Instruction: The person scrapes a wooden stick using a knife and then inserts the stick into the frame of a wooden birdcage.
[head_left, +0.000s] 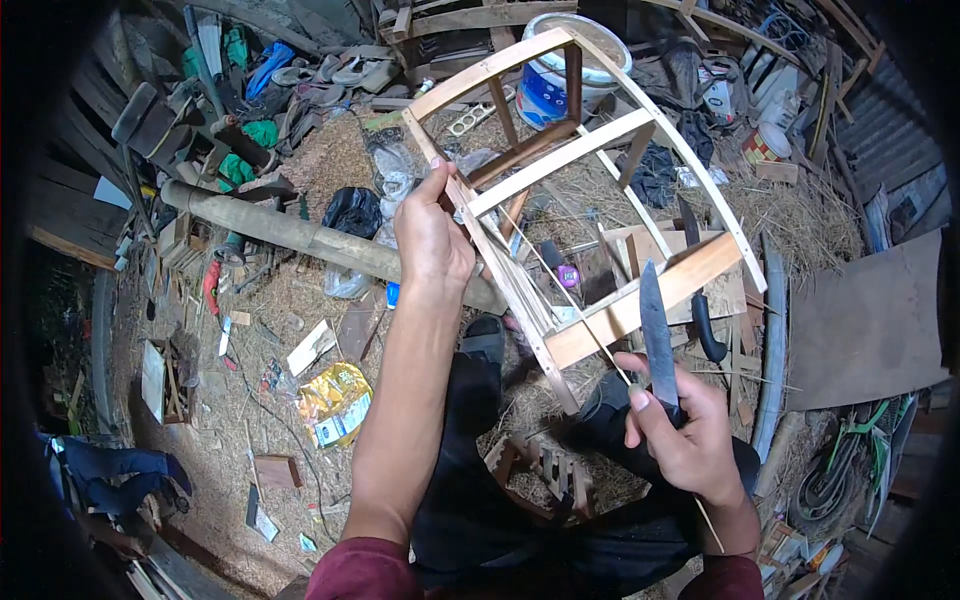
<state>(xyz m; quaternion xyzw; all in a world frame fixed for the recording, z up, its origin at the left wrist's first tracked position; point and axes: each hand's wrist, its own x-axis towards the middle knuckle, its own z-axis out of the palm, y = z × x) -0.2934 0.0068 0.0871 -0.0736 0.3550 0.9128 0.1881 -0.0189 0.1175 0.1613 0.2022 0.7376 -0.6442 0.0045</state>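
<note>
My left hand (435, 232) grips the left rail of a light wooden frame (564, 163), which is held tilted above the floor. The frame has curved side rails, crossbars and short uprights. In my right hand (686, 442) is a knife (657, 330), its broad blade pointing up and away from me. Thumb and fingers of that hand also pinch a thin strip (600, 341), apparently wood or bamboo. The strip runs across the frame's near crosspiece, and a thin end shows below my right wrist. Beyond the knife, a second blade with a black handle (703, 330) lies among boards.
A wooden pole (300, 232) lies across the littered floor at left, near a red-handled power tool (211, 289) with a cord. A large paint bucket (540, 94) stands behind the frame. There are also a yellow packet (334, 405), a purple tape measure (568, 276) and a flat sheet (866, 322).
</note>
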